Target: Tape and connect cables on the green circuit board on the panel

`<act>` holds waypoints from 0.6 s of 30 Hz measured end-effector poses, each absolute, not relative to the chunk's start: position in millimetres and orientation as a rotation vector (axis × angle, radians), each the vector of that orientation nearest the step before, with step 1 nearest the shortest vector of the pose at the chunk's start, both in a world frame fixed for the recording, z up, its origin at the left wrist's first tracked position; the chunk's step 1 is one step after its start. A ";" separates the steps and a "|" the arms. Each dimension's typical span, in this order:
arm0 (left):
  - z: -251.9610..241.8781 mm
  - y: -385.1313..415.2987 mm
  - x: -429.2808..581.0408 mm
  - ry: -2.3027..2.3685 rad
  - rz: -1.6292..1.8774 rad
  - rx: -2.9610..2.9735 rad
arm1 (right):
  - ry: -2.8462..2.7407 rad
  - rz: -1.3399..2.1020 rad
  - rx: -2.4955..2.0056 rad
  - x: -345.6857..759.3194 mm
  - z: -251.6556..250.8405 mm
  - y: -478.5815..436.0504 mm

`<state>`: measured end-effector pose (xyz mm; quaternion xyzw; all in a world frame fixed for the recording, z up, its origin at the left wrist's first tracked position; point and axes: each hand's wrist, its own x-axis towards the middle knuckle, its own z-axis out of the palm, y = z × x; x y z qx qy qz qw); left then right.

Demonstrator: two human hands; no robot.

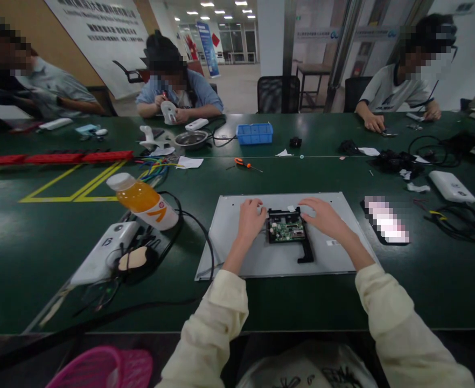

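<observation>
In the head view, the left hand [252, 216] and right hand [322, 216] flank the black frame [307, 251] holding the circuit board [286, 230], on the grey panel [262, 261]; fingers bend at its edges, grip unclear; a slip could scrape exposed components; snagging the black cable [212, 252] might topple the bottle [145, 203].

This looks like an electronics workshop: a big green table [302, 307], an orange screwdriver [243, 163] at twelve o'clock, a circuit board [286, 230] at four o'clock.
</observation>
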<state>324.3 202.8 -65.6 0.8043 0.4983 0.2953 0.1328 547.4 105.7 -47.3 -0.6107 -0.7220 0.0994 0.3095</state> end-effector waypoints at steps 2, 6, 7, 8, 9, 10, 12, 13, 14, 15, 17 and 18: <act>-70.3 202.2 319.1 1.415 0.793 2.363 | -1.992 0.271 -1.579 542.5 -57.6 121.5; -69.5 206.3 311.3 1.325 0.650 2.332 | -1.984 0.270 -1.614 536.2 -75.5 137.1; -68.7 207.7 310.2 1.312 0.631 2.320 | -1.960 0.270 -1.634 535.2 -79.0 138.5; -68.0 208.8 309.4 1.305 0.619 2.312 | -1.936 0.270 -1.654 534.2 -81.9 139.1; -67.6 209.7 308.9 1.304 0.611 2.308 | -1.914 0.269 -1.673 533.0 -84.4 139.2; -67.4 210.2 308.8 1.305 0.603 2.305 | -1.896 0.265 -1.689 531.5 -86.2 139.0; -67.9 210.5 309.3 1.311 0.586 2.301 | -1.871 0.250 -1.709 527.9 -87.3 137.7; -68.6 210.4 309.6 1.317 0.577 2.298 | -1.858 0.242 -1.712 526.1 -86.5 136.6; -69.5 210.4 310.1 1.321 0.572 2.295 | -1.844 0.234 -1.708 524.7 -84.8 135.3; -70.6 210.4 310.4 1.323 0.575 2.293 | -1.826 0.224 -1.698 524.1 -82.2 133.8; -72.8 211.0 310.9 1.323 0.597 2.278 | -1.772 0.183 -1.678 526.8 -75.6 129.6; -73.9 211.6 310.9 1.325 0.619 2.262 | -1.737 0.146 -1.675 530.5 -72.4 127.1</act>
